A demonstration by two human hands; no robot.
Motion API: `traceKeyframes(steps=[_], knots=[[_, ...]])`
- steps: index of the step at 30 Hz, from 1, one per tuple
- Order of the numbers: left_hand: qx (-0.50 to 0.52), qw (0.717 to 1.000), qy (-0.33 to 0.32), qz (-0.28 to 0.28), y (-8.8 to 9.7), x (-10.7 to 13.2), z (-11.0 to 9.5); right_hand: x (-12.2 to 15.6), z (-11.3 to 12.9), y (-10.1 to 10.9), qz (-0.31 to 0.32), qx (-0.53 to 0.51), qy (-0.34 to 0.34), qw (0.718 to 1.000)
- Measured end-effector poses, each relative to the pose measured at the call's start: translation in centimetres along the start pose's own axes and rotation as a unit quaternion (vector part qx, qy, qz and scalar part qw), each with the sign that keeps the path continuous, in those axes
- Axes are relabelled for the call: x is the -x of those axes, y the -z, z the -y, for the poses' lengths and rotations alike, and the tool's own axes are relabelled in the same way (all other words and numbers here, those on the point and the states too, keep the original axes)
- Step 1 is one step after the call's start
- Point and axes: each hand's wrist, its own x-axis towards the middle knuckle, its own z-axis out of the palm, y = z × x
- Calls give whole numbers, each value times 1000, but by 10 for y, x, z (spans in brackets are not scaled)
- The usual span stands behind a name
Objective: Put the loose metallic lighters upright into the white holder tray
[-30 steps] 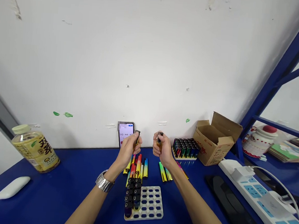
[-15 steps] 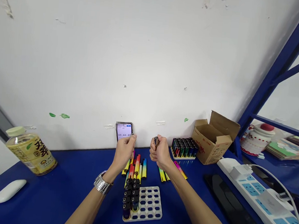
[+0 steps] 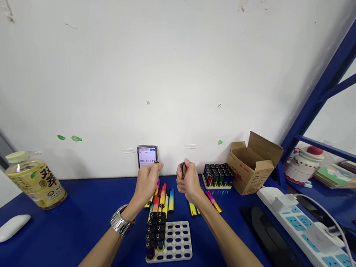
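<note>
My left hand is closed in a fist above the back of the table, and the small dark metal top of a lighter pokes out at the thumb. Level with it, my right hand is wrapped round another lighter, whose metal head shows by the thumb. Both lighters' bodies are mostly hidden by fingers. Below lies a white tray with oval holes; several black-topped lighters stand upright in its left columns. Loose, brightly coloured lighters lie just behind the tray, and yellow ones lie under my right wrist.
A full rack of lighters stands beside an open cardboard box. A phone showing a timer leans on the wall. At right lie a black phone and a power strip; at left, a bottle and a white mouse.
Both hands stay closed at nearly the same height. My right hand has shifted very slightly left. The whole view has drifted a little, and the timer has advanced.
</note>
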Motion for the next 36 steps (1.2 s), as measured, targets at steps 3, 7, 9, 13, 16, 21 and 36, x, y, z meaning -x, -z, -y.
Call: traceKeyframes(steps=[3, 7, 9, 13, 16, 21, 36], knots=[[57, 998, 23, -3, 1, 0, -1, 0, 1, -1, -20, 3, 14, 1000], [75, 996, 40, 11, 1, -1, -1, 1, 2, -1, 9, -3, 11, 1000], [50, 998, 38, 6, 1, -2, 0, 1, 1, -2, 12, -5, 22, 1000], [3, 998, 21, 54, 2, -2, -1, 0, -3, 1, 6, 29, 55, 998], [-12, 981, -15, 195, 7, 1, -10, 1, -4, 6, 105, 60, 81, 989], [-143, 934, -136, 298, 27, 3, -28, 7, 2, 20, 176, 198, 206, 942], [-444, 696, -116, 552, 40, 49, -76, 29, -14, 59, 253, 465, 121, 840]])
